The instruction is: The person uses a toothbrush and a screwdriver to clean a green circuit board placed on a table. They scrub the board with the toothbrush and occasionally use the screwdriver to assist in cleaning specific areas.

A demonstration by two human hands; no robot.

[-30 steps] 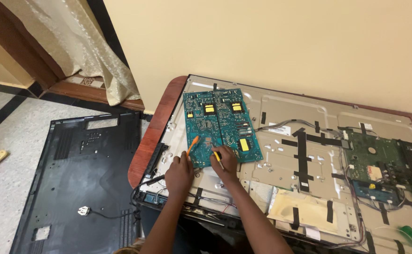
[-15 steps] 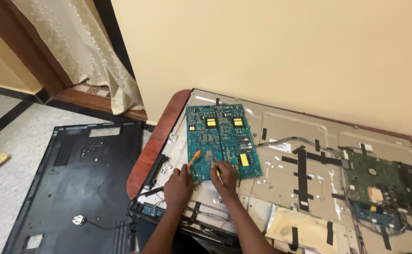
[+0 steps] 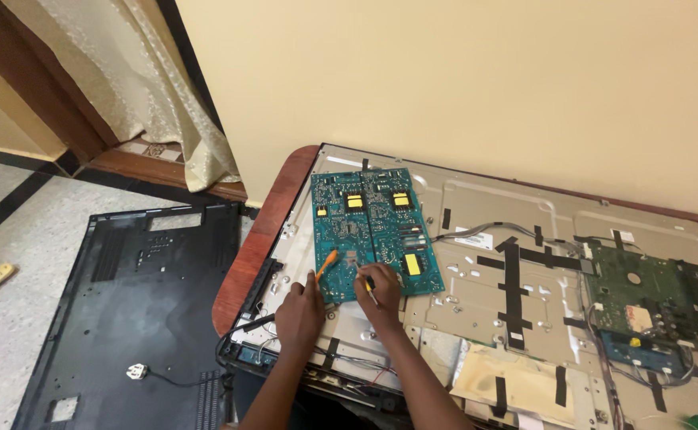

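Near the middle of the frame lies a teal circuit board [image 3: 374,232] with yellow parts, flat on the grey metal back panel of an opened television [image 3: 524,318]. Both hands work at the lower edge of this board. The left hand [image 3: 301,312] is closed around a tool with an orange handle [image 3: 326,263], and the orange end points up and to the right, over the board. The right hand [image 3: 381,296] is closed on a thin tool with a yellow and black shaft [image 3: 369,288], held just beside the board's lower edge; its tip is hidden by the fingers. The two hands are near each other but apart.

To the right on the same metal panel, strips of black tape [image 3: 513,271] hold down cables, and a green circuit board [image 3: 651,299] sits at the right side of the frame. A brownish sheet taped down [image 3: 516,382] is at the lower right. The television rests on a worktop with a reddish wooden edge [image 3: 261,239].

At the lower left of the frame, a black plastic back cover [image 3: 126,318] lies on the speckled floor [image 3: 14,334], with a white plug [image 3: 136,371] on it. A beige curtain [image 3: 142,87] hangs at the upper left, and a yellow wall [image 3: 484,80] fills the top.
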